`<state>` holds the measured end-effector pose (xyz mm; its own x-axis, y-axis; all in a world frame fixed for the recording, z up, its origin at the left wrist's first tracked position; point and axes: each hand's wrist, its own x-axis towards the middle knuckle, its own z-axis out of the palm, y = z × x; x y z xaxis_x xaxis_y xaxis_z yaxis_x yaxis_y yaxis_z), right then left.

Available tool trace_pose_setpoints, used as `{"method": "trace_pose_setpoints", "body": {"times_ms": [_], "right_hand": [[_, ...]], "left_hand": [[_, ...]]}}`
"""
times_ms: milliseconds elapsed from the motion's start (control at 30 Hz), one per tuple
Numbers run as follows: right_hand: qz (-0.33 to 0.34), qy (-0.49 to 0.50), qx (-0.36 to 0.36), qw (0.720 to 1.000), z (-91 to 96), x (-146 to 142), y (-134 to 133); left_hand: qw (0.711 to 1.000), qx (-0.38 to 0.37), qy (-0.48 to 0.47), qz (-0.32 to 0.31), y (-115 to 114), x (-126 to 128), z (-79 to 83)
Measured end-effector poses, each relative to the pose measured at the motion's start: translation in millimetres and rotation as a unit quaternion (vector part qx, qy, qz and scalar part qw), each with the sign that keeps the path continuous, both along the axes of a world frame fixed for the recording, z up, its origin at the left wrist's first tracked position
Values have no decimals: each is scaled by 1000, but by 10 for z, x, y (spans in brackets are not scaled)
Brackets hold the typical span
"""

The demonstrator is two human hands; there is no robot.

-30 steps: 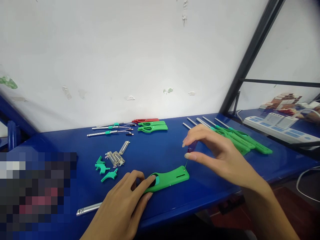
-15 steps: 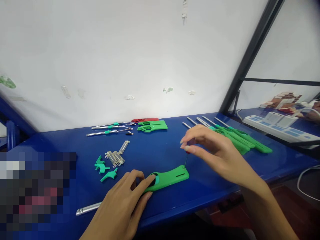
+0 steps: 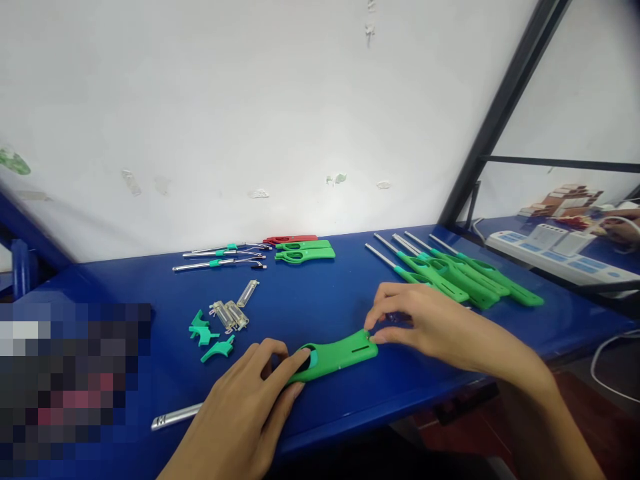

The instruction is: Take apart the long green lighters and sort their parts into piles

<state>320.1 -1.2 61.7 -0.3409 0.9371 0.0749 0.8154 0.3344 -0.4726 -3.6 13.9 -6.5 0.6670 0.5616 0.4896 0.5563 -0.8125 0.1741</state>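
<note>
A green plastic lighter body lies flat near the front edge of the blue bench. My left hand holds its left end, fingers curled over the trigger opening. My right hand rests low on the bench, with thumb and forefinger pinched at the body's right end. The small screwdriver does not show in it. A bare metal tube sticks out from under my left hand.
Green trigger pieces and small clear parts lie at left. Metal rods with teal collars and red and green shells sit by the wall. Several assembled green lighters lie right. A power strip and another person's hand are far right.
My right hand has come down from above the green body, where it held a small screwdriver upright, to the body's right end. The left hand has stayed put.
</note>
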Motion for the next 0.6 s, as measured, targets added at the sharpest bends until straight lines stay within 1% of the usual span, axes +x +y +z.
{"method": "trace_pose_setpoints", "body": {"times_ms": [100, 233, 367, 500, 600], "right_hand": [[3, -4, -20, 1000, -32, -25, 44], [16, -8, -21, 1000, -40, -59, 54], [32, -16, -15, 999, -22, -50, 36], [59, 1, -19, 998, -3, -23, 41], [64, 13, -22, 998, -6, -6, 51]], "left_hand": [[1000, 0, 2, 0, 8, 5, -6], [1000, -9, 3, -1, 7, 2, -19], [1000, -13, -9, -16, 3, -5, -34], [1000, -9, -3, -28, 12, -8, -32], [1000, -7, 2, -30, 18, -7, -30]]}}
